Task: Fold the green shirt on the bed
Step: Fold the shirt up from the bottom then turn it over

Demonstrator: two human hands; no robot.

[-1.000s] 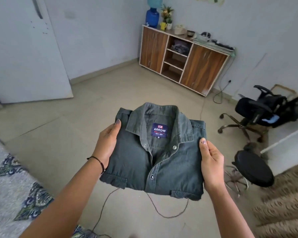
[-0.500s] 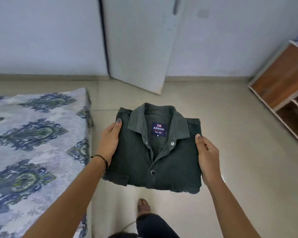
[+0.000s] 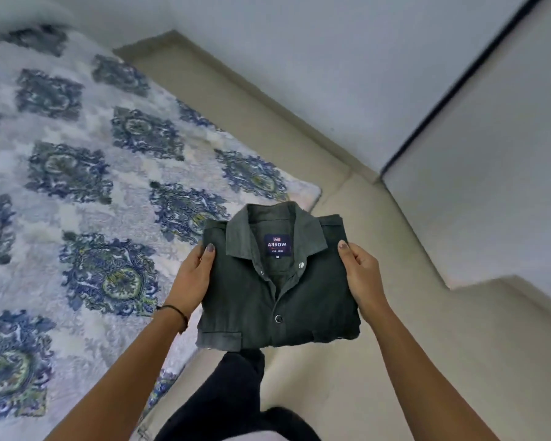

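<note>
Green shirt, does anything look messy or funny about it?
Nothing stands out. The folded dark green button-up shirt is a tidy rectangle, collar on top, gripped at its sides by the left hand and right hand, beside the blue-patterned white bedspread.

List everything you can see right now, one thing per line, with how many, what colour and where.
green shirt: one, dark green, folded, held in the air over the bed's edge and the floor
label: one, navy, inside the shirt collar
bed: one, white cover with a blue-green pattern, left side
floor: one, beige, right of the bed
wall: one, pale grey, top
door: one, pale with a dark edge, upper right
wristband: one, black, on the left wrist
leg: one visible, dark trousers, bottom centre
left grip: one, bare, thumb on top of the shirt's left edge
right grip: one, bare, thumb on top of the shirt's right edge
</note>
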